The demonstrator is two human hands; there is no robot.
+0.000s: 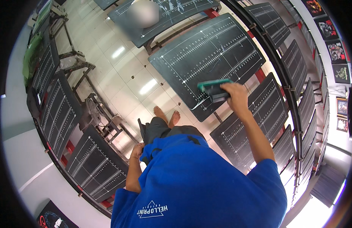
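My right hand (pixel 236 97) is closed round a hand tool (pixel 214 86) with a long green edge and a dark grip, blurred by motion. It is held over the near right part of a black printing board (pixel 206 57) marked with white ruler scales. Whether the tool touches the board I cannot tell. Close to it, a thin white streak or strip (pixel 200 103) shows near the board's edge. Low by my left hip, my left hand (pixel 137 150) has its fingers curled against dark clothing. What they hold, if anything, is hidden.
More black boards (pixel 251 125) line a dark rail (pixel 272 45) on the right; others (pixel 96 163) stand to the left. Beyond my board is a smudged one (pixel 176 11) with a blurred round pale shape. A metal frame (pixel 94 110) stands left on the tiled floor (pixel 126 83).
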